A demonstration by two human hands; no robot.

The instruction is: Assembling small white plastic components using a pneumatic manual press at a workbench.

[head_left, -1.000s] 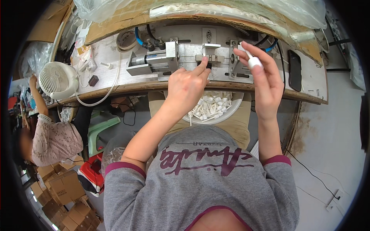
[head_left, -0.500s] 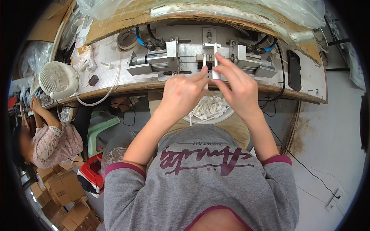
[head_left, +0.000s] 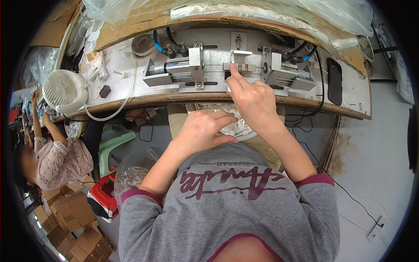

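My right hand (head_left: 254,102) is at the small metal block (head_left: 246,67) between two pneumatic cylinders, its index fingertip on the block's front. The other fingers are bent and the thumb is hidden; a bit of white shows beside them, too covered to make out. My left hand (head_left: 203,131) hangs over the bowl of white plastic parts (head_left: 240,129) on my lap, thumb and fingers apart, nothing visible between them. The left cylinder (head_left: 176,70) and right cylinder (head_left: 286,70) face the block, and an upright metal bracket (head_left: 238,43) stands behind it.
A white fan (head_left: 65,89), a tape roll (head_left: 144,45) and a thin white hose are on the bench's left side. A black phone (head_left: 334,81) lies at the right. Cardboard (head_left: 131,32) overhangs the back. Another person (head_left: 65,161) sits at the left, near a green stool (head_left: 111,146).
My hands, together at the block with slim white parts, have separated. The left has dropped back over the bowl without its part; the right has moved slightly left and down, its index finger against the block.
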